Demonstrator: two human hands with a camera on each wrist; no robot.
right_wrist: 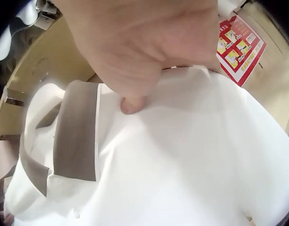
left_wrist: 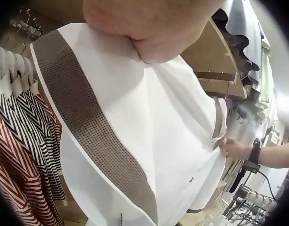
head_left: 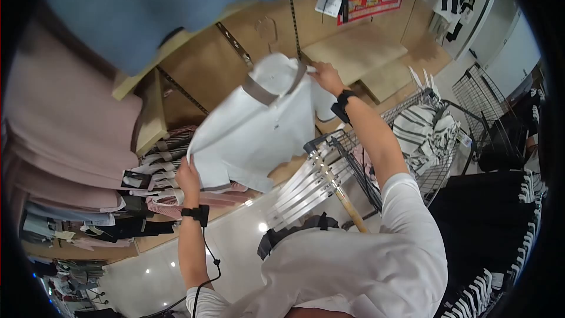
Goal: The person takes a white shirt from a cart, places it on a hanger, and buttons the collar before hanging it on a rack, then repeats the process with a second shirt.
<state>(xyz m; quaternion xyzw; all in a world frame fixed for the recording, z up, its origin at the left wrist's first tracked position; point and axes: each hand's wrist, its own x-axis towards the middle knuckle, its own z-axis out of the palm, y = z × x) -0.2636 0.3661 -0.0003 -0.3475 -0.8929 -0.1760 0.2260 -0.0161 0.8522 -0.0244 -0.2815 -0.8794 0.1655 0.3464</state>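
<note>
A white polo shirt [head_left: 253,135] with a taupe collar [head_left: 260,92] is spread in the air between both hands. My left hand [head_left: 188,179] pinches its left side, close to a sleeve edge trimmed with a wide taupe band [left_wrist: 83,103]. At the shoulder beside the collar, my right hand [head_left: 328,78] grips the cloth, its thumb lying on the white fabric in the right wrist view. The front of the shirt faces up, showing a small dark mark [left_wrist: 191,179] on the chest.
A wire cart [head_left: 432,182] with striped clothing [head_left: 421,132] stands at the right, white hangers [head_left: 303,185] at its near end. Striped shirts [left_wrist: 26,141] hang at the left. Wooden shelves [head_left: 353,53] are ahead, and black garments [head_left: 477,212] hang at the lower right.
</note>
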